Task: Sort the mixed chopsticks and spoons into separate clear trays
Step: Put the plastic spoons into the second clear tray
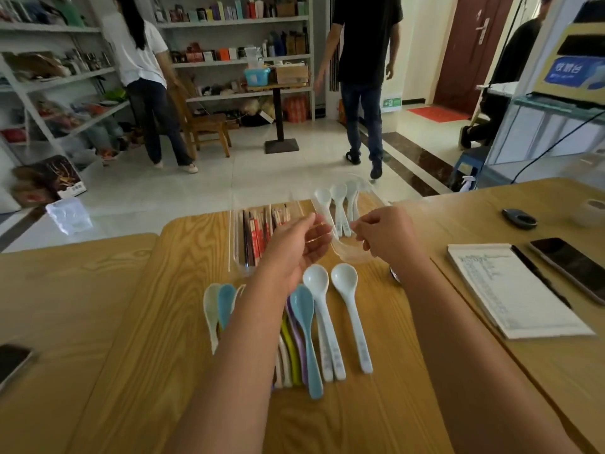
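Two clear trays stand at the table's far edge. The left clear tray [236,257] holds several chopsticks [258,231]. The right clear tray [355,255] holds three white spoons [339,199]. My left hand [294,249] grips this spoon tray at its left side, fingers curled over the rim. Pinching its near right edge is my right hand [383,235]. The tray looks slightly tilted. On the table nearer me lie loose spoons: two white ones [343,280], a light blue one [302,309], several coloured handles partly under my left forearm, and a pale pair [217,303] at left.
A notebook [510,290] and a phone [571,265] lie at right, with a black object [519,219] behind them. Another phone [13,362] is at the left edge. Beyond the table, people stand on the tiled floor near shelves.
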